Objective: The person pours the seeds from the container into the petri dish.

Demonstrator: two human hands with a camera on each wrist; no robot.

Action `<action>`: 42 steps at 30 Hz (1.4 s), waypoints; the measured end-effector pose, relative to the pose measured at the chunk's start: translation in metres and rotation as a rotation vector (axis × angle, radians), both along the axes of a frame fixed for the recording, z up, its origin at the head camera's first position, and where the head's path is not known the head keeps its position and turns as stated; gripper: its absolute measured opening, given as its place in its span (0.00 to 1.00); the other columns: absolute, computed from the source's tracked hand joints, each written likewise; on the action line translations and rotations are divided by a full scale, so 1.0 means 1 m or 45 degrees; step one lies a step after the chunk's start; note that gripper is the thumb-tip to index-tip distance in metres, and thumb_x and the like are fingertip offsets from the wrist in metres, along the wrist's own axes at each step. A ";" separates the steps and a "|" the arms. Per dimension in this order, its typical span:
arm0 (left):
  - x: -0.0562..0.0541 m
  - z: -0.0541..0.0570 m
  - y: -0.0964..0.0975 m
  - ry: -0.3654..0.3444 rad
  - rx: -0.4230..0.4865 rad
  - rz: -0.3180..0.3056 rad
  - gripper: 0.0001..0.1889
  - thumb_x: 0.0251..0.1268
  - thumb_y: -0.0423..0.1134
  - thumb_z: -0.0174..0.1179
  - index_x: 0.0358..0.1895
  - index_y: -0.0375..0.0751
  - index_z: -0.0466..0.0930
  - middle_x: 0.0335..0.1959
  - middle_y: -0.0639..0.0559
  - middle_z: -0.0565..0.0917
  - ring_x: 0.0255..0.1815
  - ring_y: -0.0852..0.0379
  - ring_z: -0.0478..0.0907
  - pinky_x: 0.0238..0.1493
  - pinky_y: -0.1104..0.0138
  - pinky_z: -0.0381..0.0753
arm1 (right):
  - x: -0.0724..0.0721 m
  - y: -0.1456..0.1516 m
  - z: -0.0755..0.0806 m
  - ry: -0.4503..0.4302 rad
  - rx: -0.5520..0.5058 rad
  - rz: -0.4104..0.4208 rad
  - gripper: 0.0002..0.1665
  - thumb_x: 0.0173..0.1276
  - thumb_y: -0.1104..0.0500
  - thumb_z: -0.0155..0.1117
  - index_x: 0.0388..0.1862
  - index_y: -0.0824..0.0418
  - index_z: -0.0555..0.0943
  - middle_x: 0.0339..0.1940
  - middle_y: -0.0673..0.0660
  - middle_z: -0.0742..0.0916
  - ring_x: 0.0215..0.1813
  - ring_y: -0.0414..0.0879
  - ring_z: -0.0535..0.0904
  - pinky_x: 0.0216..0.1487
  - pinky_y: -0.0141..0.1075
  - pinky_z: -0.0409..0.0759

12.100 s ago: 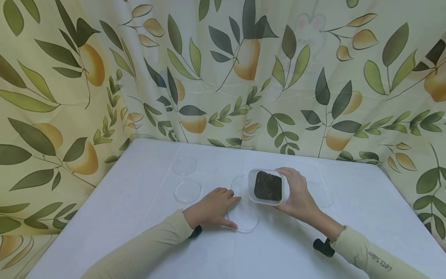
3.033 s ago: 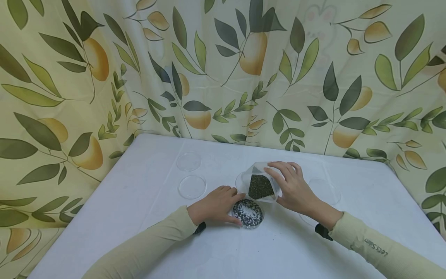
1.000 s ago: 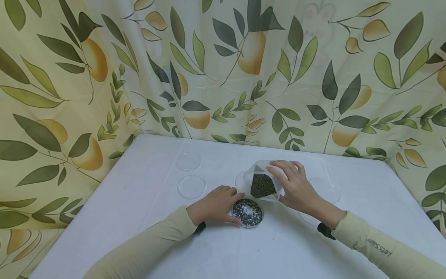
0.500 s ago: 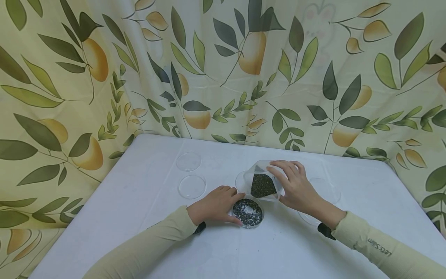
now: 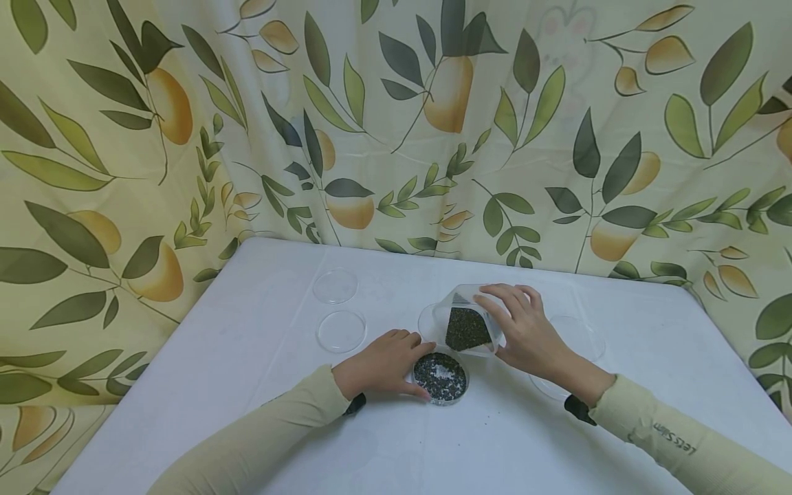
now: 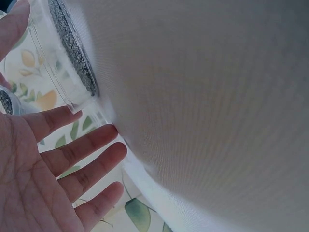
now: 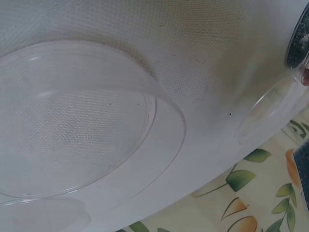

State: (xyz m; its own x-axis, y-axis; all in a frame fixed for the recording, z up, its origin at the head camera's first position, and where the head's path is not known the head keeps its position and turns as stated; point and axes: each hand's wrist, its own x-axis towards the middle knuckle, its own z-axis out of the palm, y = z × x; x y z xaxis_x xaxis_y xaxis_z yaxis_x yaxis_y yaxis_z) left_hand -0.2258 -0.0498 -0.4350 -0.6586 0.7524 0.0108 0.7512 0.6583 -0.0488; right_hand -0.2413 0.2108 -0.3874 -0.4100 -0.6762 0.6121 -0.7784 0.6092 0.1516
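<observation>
In the head view my left hand (image 5: 386,364) holds a clear petri dish (image 5: 465,397) on the table, index finger at its far rim and thumb at its near-left side. Dark granules (image 5: 441,388) cover much of its bottom, with a pale patch in the middle. The left wrist view shows the index fingertip against the dish wall and the other fingers (image 6: 91,174) extended. My right hand (image 5: 526,330) grips a translucent plastic container (image 5: 460,294), tilted towards the dish, its lower edge close over the far rim. Dark green-black granules (image 5: 467,330) lie inside the container.
Two clear round dishes (image 5: 341,331) stand to the left on the white-covered table (image 5: 260,385). Another clear dish (image 5: 427,320) is partly behind the container. More clear dishes (image 7: 77,145) lie near the right forearm. A few dark specks dot the cloth. A leaf-patterned curtain (image 5: 371,172) hangs behind.
Since 12 seconds ago the container has tilted over the dish, and granules now lie in the dish. Over the last seconds the dark layer has grown slightly and the pale patch has shrunk; both hands stay put.
</observation>
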 end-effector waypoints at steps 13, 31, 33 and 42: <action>0.000 0.000 0.000 0.000 -0.011 0.009 0.45 0.49 0.75 0.52 0.67 0.50 0.64 0.47 0.55 0.75 0.48 0.58 0.72 0.58 0.66 0.70 | 0.000 0.000 0.000 -0.004 -0.001 -0.001 0.60 0.17 0.61 0.86 0.58 0.64 0.70 0.56 0.66 0.75 0.57 0.60 0.69 0.52 0.56 0.64; -0.001 -0.001 0.000 -0.025 -0.013 0.011 0.46 0.50 0.75 0.51 0.68 0.49 0.63 0.47 0.55 0.75 0.48 0.59 0.72 0.58 0.66 0.70 | 0.000 0.000 -0.002 -0.002 0.003 0.007 0.59 0.17 0.62 0.86 0.57 0.64 0.70 0.56 0.66 0.75 0.56 0.60 0.69 0.52 0.56 0.64; -0.001 -0.001 0.000 -0.026 -0.013 0.011 0.46 0.50 0.75 0.51 0.68 0.49 0.63 0.47 0.55 0.75 0.48 0.59 0.72 0.58 0.66 0.70 | -0.001 0.000 -0.002 -0.002 0.002 0.009 0.59 0.17 0.62 0.86 0.57 0.64 0.70 0.56 0.66 0.75 0.56 0.60 0.69 0.52 0.56 0.64; 0.000 0.000 0.000 -0.019 -0.009 0.006 0.45 0.50 0.75 0.51 0.68 0.49 0.64 0.47 0.55 0.75 0.47 0.59 0.72 0.58 0.66 0.71 | -0.001 0.000 -0.002 -0.001 0.003 0.018 0.60 0.16 0.62 0.86 0.58 0.64 0.70 0.56 0.66 0.75 0.57 0.60 0.69 0.53 0.57 0.64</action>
State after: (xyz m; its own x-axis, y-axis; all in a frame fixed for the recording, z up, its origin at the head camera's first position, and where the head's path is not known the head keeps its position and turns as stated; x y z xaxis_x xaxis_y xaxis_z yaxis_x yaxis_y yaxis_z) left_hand -0.2259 -0.0501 -0.4350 -0.6625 0.7490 -0.0046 0.7485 0.6618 -0.0423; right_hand -0.2422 0.2106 -0.3891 -0.4007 -0.6837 0.6100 -0.7873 0.5974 0.1525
